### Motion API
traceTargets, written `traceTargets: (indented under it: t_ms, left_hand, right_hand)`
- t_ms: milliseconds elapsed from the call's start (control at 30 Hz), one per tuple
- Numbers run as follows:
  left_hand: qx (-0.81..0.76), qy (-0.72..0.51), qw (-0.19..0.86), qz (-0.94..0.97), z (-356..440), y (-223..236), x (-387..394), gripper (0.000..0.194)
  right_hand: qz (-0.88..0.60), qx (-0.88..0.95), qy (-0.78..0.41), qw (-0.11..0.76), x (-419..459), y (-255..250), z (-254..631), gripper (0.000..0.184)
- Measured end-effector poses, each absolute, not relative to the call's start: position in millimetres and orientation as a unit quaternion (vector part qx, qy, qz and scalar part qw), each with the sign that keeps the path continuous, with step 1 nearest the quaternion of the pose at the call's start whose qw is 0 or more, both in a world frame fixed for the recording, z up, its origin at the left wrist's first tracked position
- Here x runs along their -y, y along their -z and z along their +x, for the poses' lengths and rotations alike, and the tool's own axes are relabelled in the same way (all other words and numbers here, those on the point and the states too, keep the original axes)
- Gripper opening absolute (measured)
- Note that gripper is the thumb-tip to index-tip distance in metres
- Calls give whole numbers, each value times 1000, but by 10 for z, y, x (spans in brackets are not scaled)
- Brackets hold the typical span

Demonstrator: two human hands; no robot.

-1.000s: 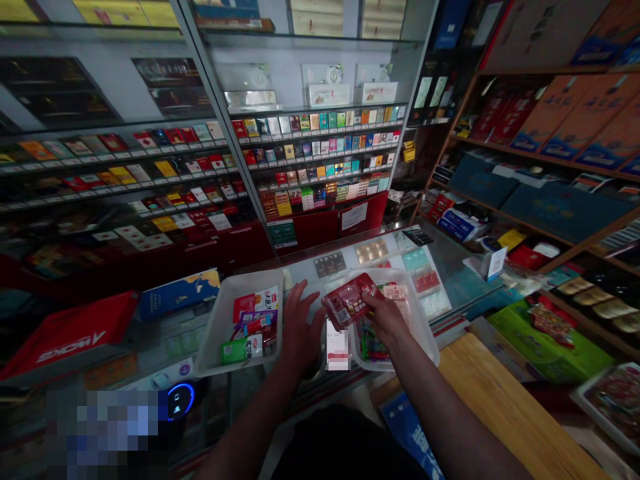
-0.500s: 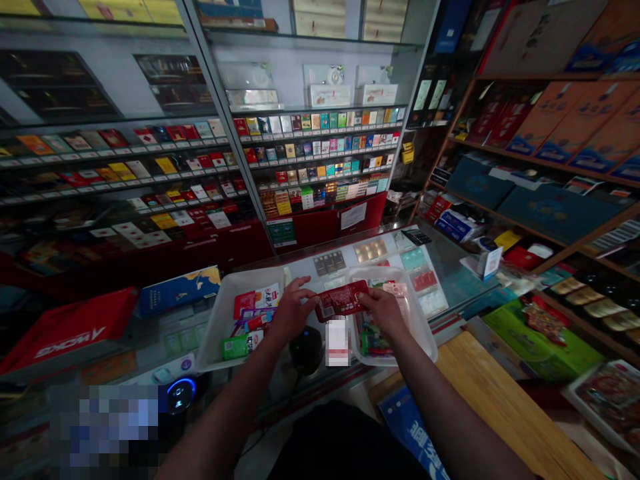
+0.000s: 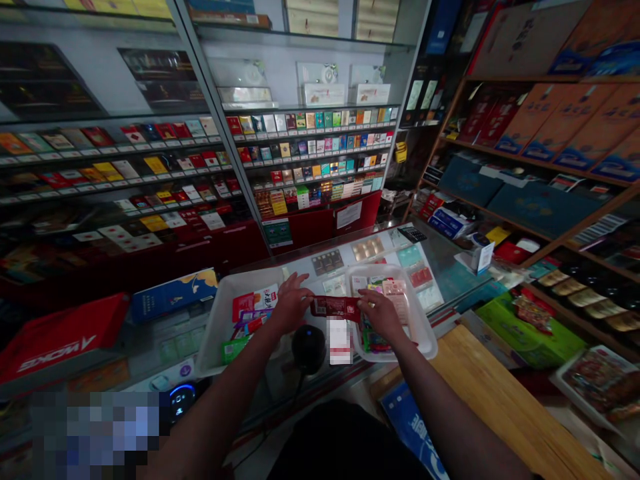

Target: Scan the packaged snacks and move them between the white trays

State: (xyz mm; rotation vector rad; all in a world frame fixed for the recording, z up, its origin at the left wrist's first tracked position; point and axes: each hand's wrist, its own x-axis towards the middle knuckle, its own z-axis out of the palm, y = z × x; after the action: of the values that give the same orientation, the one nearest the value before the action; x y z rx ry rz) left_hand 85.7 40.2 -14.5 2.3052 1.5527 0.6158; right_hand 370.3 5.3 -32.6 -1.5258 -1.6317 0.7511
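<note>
A red flat packet [image 3: 336,307] lies level across the gap between my hands, above the glass counter. My left hand [image 3: 293,303] pinches its left end, and my right hand [image 3: 383,315] grips its right end. Under my left hand is a white plastic tray [image 3: 211,348] holding several colourful packets. Beneath my right hand, a second white tray [image 3: 424,329] holds more small packets. A round black device [image 3: 309,349] stands on the counter between the trays, below the red packet.
Glass cabinets of cigarette packs [image 3: 310,150] rise ahead. Wooden shelves of boxed goods [image 3: 540,133] stand to the right. A wooden board [image 3: 490,393] lies at lower right, and a red box [image 3: 63,337] lies at left.
My left hand has moved onto the packet's left end, so both hands now hold it. The packet has turned from tilted to level and appears narrower.
</note>
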Motion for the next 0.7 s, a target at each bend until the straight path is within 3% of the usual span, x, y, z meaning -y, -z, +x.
traceTargets:
  t_ms: [333,700]
  left_hand:
    - [-551,-184,165,797,801,335,-439,25]
    - [-541,-235,170,789,615,381,-512,24]
  right_hand:
    - [-625,623,-303,359,-50,565,3613,22]
    - [-627,619,-291,372,-104,433,3430,22]
